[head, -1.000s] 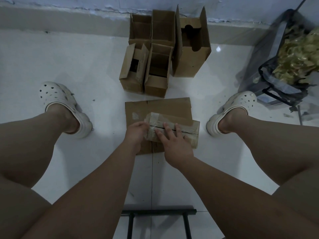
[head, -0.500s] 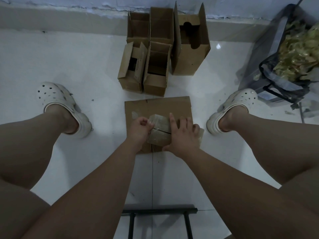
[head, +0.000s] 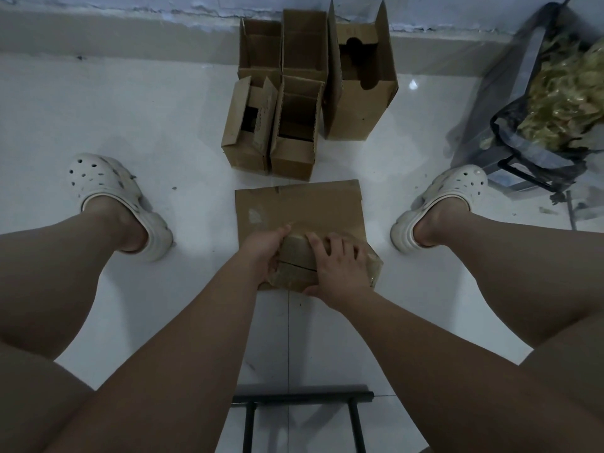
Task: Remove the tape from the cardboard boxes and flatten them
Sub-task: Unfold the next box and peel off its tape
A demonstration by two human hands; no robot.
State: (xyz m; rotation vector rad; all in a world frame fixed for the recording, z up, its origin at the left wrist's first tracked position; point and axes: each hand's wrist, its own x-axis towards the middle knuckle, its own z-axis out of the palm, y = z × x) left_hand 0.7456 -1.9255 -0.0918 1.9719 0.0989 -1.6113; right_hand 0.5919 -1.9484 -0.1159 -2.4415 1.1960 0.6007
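Head view: the small box sits low between the knees, just over the near edge of a flattened cardboard sheet that lies on the floor. Whether its underside touches the sheet cannot be told. The left hand has its grip clamped round the box's left end, thumb over the top. The right hand has its grip closed on the box too, fingers spread across the top face and thumb tucked at the near edge.

The box looks light and hollow, its corrugated walls stiff along the folds but easy to crush at the flat faces. A glossy film of tape wraps the right end and is probably slick under the fingers. A dark seam runs across the near face, and a lifted tape edge there or at a corner seems the better place to pinch than the smooth middle.

Five open boxes stand well apart by the wall, untouched.

The dim light hides where the tape ends. The right hand covers most of the top. A dark bag of crumpled pale material is cut off at the right. A black frame shows only in part at the bottom.
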